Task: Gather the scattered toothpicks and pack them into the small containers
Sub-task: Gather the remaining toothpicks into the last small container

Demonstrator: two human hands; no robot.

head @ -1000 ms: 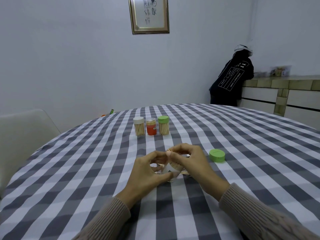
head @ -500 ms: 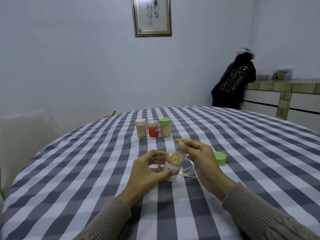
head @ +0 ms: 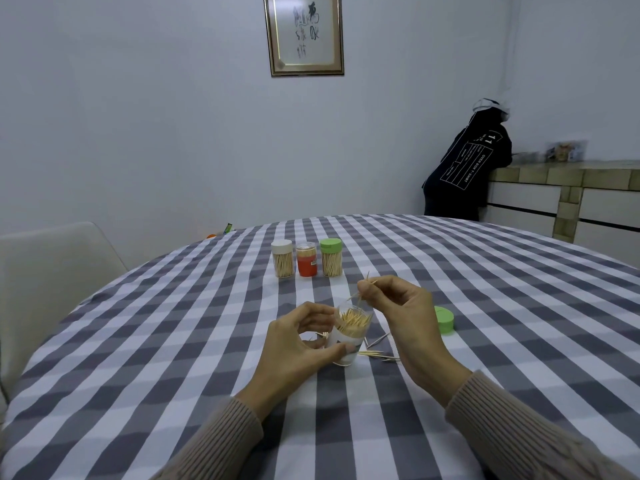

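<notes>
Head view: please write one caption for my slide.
Left hand grips open container; right hand pinches toothpicks above it.

A single head-worn camera gives the only view, so no second view overlaps with it. It looks forward and slightly down from the seated person's place at the 6 o'clock edge of the round tabletop, facing 12 o'clock toward the far wall and its framed calligraphy. The wide lens bends the tabletop's rim and takes in a white chair at 9 o'clock and a tiled counter at 2 o'clock. Nearest the lens are both sleeves at the bottom edge; the left hand and right hand sit close, just below centre. Three capped toothpick jars stand farther off at 12 o'clock.
</notes>
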